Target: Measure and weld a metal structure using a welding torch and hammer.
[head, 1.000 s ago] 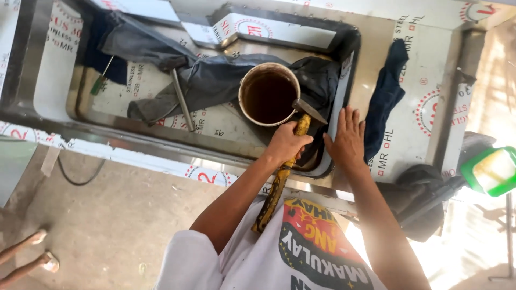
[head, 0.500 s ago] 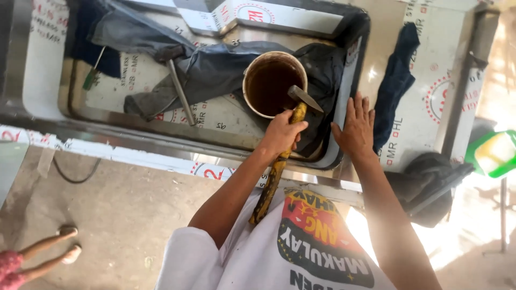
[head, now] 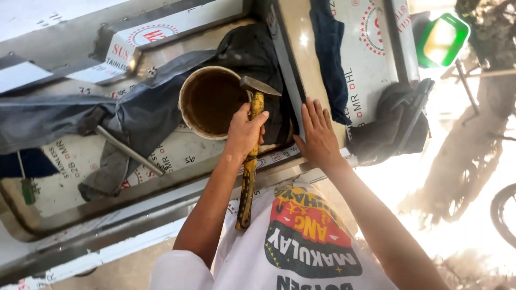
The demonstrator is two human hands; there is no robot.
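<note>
Gripping a yellow-handled hammer (head: 249,161) in closed left hand (head: 244,131) fingers, steel head beside round brown bucket (head: 209,102), right hand (head: 318,134) fingers spread flat on stainless sink (head: 301,48), dark cloth (head: 140,107) draped inside.

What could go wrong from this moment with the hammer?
1. The right hand lies flat on the metal rim, close to the hammer; a stray blow might hit its fingers.
2. The left hand holds the hammer over the bucket; a swing might knock it.
</note>
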